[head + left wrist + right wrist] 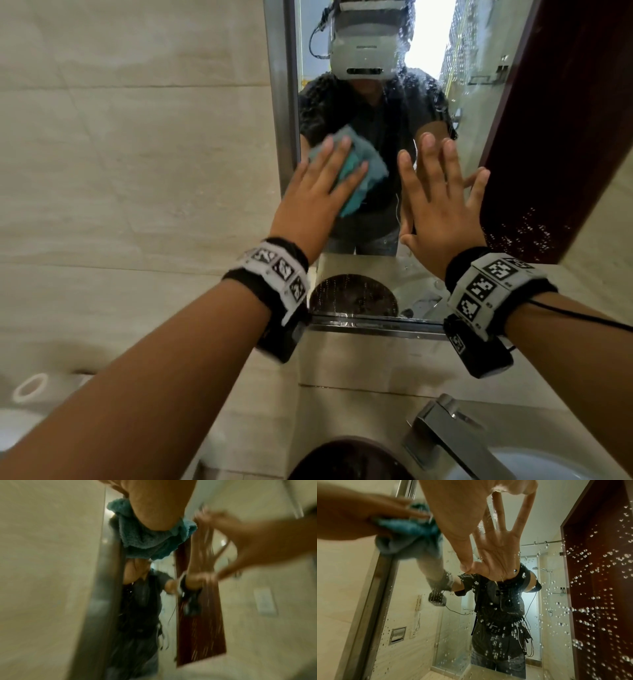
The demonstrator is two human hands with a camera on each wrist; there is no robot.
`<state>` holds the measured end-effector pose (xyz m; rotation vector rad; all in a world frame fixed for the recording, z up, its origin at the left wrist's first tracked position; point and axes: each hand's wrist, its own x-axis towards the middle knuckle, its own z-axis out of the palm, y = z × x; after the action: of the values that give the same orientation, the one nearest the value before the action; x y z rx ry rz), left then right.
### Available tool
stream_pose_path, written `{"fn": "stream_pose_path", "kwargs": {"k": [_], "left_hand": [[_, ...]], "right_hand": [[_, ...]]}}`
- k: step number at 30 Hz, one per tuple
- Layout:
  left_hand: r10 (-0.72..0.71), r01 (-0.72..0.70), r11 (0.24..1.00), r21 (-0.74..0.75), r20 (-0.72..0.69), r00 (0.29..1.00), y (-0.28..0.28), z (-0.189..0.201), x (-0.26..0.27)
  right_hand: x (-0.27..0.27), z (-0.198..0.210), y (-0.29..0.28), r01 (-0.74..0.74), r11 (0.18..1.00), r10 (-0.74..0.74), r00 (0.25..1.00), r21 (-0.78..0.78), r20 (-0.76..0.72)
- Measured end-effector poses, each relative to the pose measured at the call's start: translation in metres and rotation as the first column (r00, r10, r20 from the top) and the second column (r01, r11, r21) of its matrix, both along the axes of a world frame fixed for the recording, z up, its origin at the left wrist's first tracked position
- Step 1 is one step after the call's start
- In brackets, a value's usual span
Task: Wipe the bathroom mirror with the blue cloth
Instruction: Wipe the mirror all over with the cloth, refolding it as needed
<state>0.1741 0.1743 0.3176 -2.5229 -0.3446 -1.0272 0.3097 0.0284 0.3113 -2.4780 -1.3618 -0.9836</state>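
The bathroom mirror [479, 102] hangs straight ahead in a steel frame [284, 102], and water droplets speckle its glass [505, 628]. My left hand [329, 171] presses the crumpled blue cloth [363, 164] flat against the glass near the left frame, with its fingers straight. The left wrist view, which is blurred, shows the cloth [142, 539] bunched under my palm [154, 507]. My right hand [442, 192] lies flat on the glass to the right of the cloth, fingers spread and holding nothing. In the right wrist view its fingertips [513, 488] touch the mirror, with the cloth [409, 534] to its left.
A beige tiled wall [137, 171] lies to the left of the frame. A dark red-brown panel [565, 137] at the mirror's right is dotted with droplets. Below the mirror a steel ledge [376, 325] sits above a chrome faucet [442, 431] and a basin [534, 466].
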Motion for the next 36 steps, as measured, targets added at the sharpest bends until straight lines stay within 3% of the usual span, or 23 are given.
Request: {"fn": "stream_pose_path", "kwargs": {"k": [3, 5, 9, 13, 17, 20, 22, 25, 28, 30, 33, 35, 36], "left_hand": [[-0.044, 0.05, 0.998, -0.035, 0.151, 0.988, -0.003, 0.017, 0.009], [-0.083, 0.085, 0.996, -0.009, 0.139, 0.987, -0.004, -0.002, 0.013], [0.01, 0.001, 0.999, 0.049, -0.226, 0.974, -0.011, -0.067, 0.006], [0.122, -0.112, 0.993, 0.049, -0.447, 0.886, -0.019, -0.06, -0.002], [0.051, -0.068, 0.995, -0.075, -0.215, 0.975, -0.03, -0.013, 0.011], [0.012, -0.02, 0.996, -0.092, -0.08, 0.997, -0.041, 0.001, 0.031], [-0.013, 0.007, 0.999, -0.037, -0.187, 0.982, -0.046, -0.018, 0.038], [0.031, 0.005, 0.998, 0.066, -0.534, 0.845, -0.046, -0.07, 0.03], [0.07, -0.006, 0.994, 0.106, -0.607, 0.792, -0.04, -0.081, 0.021], [0.082, -0.013, 0.991, 0.13, -0.537, 0.84, -0.038, -0.059, 0.022], [0.035, -0.029, 0.999, 0.029, -0.243, 0.97, -0.037, -0.012, 0.026], [0.005, -0.005, 1.0, -0.006, -0.078, 0.997, -0.035, -0.004, 0.031], [-0.007, 0.008, 1.0, 0.009, -0.067, 0.998, -0.035, -0.008, 0.033]], "right_hand": [[0.001, -0.001, 0.0, -0.007, 1.0, 0.007, 1.0, 0.019, 0.011], [0.002, -0.001, 0.0, -0.021, 0.999, 0.02, 0.999, 0.042, 0.026], [0.012, -0.016, -0.013, -0.052, 0.99, 0.043, 0.997, 0.134, 0.065], [0.027, -0.032, -0.034, 0.031, 0.986, -0.046, 0.995, 0.164, 0.091], [0.032, -0.031, -0.031, 0.026, 0.982, -0.034, 0.999, 0.189, 0.041], [0.033, -0.035, -0.029, 0.023, 0.982, -0.035, 0.998, 0.188, 0.06], [0.035, -0.036, -0.029, 0.023, 0.981, -0.037, 0.997, 0.194, 0.067], [0.034, -0.033, -0.03, 0.032, 0.987, -0.042, 0.998, 0.16, 0.055], [0.033, -0.032, -0.031, 0.04, 0.989, -0.047, 0.998, 0.141, 0.044], [0.033, -0.032, -0.03, 0.041, 0.989, -0.045, 0.999, 0.141, 0.03], [0.032, -0.033, -0.03, 0.04, 0.988, -0.046, 0.998, 0.149, 0.04], [0.032, -0.034, -0.031, 0.04, 0.989, -0.048, 0.997, 0.142, 0.053], [0.032, -0.034, -0.031, 0.039, 0.989, -0.047, 0.998, 0.144, 0.052]]}}
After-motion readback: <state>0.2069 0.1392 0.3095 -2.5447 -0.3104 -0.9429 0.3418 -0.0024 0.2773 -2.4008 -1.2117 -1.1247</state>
